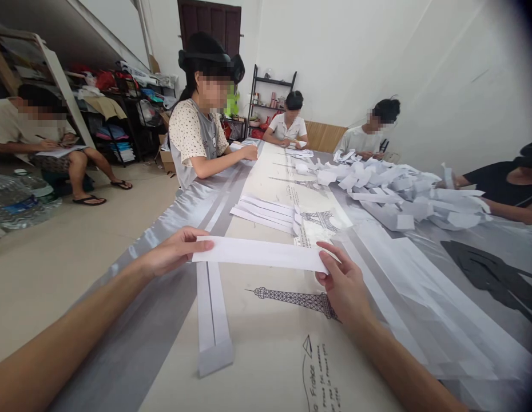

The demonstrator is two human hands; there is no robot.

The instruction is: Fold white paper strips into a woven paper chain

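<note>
I hold a long white paper strip (pixel 259 252) level above the table, one end in each hand. My left hand (pixel 174 252) pinches its left end with thumb on top. My right hand (pixel 343 280) grips its right end, fingers curled round it. Below the strip lies a folded white paper piece (pixel 212 315) on the tablecloth (pixel 266 343) printed with an Eiffel Tower drawing.
A stack of white strips (pixel 266 210) lies further up the table. A big heap of folded paper (pixel 403 191) fills the right side. Several other people sit around the table; one sits on the left by shelves (pixel 120 109).
</note>
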